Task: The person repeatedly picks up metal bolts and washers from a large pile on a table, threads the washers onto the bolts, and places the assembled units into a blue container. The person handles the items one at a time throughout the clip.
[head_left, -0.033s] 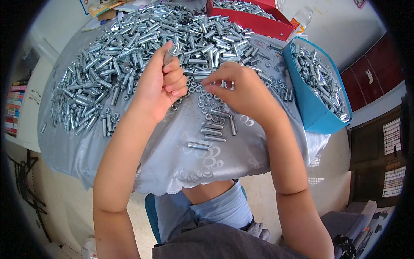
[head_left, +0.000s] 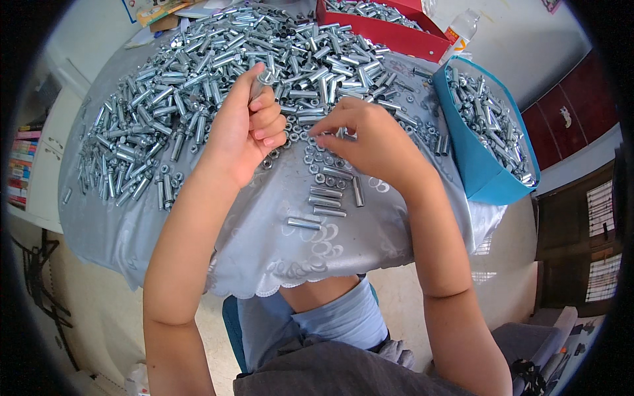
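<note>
My left hand (head_left: 247,129) is closed around a silver sleeve anchor bolt (head_left: 264,78), held upright with its top end showing above the fist near the thumb. The rest of the bolt is hidden in the fingers. My right hand (head_left: 360,130) is bent in a pinch, thumb and index fingertip close together over a patch of loose hex nuts (head_left: 309,159); whether a nut is between them I cannot make out. Several bare metal sleeves (head_left: 325,201) lie on the cloth just nearer to me.
A large heap of metal anchor bolts and sleeves (head_left: 165,99) covers the table's far and left parts. On the right stands a blue fabric bin (head_left: 485,168) full of anchors. A red box (head_left: 396,33) and a plastic bottle (head_left: 462,30) are at the back. Grey cloth (head_left: 251,244) drapes over the front edge.
My right thumb and fingers have shifted very slightly over the nuts. The left hand stays where it was, with the anchor bolt in it.
</note>
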### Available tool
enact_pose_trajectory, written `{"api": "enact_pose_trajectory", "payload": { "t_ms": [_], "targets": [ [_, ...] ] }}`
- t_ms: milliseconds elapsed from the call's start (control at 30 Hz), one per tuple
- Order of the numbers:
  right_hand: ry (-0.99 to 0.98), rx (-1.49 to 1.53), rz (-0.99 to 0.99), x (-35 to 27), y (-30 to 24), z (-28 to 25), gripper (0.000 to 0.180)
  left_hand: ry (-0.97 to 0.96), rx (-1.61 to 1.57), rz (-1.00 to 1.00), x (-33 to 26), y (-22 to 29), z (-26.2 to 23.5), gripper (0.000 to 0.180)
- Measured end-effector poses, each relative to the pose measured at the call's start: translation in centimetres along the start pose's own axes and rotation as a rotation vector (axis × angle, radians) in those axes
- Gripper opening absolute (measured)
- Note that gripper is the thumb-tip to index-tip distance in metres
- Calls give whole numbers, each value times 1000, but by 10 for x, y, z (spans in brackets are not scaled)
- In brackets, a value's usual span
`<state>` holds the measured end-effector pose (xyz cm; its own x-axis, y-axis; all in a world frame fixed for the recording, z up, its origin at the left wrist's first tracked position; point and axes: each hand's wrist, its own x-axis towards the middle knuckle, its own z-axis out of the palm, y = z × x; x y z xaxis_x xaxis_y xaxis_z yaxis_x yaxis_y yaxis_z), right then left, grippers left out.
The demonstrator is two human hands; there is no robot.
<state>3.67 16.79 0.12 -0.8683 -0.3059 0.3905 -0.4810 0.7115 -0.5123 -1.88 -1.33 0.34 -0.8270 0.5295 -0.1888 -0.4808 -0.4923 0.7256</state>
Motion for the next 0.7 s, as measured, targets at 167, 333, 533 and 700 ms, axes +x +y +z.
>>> {"api": "enact_pose_trajectory", "payload": {
  "t_ms": [167, 333, 533, 700],
  "targets": [
    [-120, -89, 67, -6, 3, 1, 18, 3, 30, 1, 1, 0, 0, 46],
    [-110, -154, 101, -8, 6, -7, 16, 32, 63, -7, 1, -1, -1, 47],
    [-124, -220, -11, -4, 8, -7, 14, 17, 57, -54, 3, -4, -1, 47],
    [-56, -266, -10, -7, 12, -5, 14, 30, 86, -46, 3, -6, -1, 47]
  ]
}}
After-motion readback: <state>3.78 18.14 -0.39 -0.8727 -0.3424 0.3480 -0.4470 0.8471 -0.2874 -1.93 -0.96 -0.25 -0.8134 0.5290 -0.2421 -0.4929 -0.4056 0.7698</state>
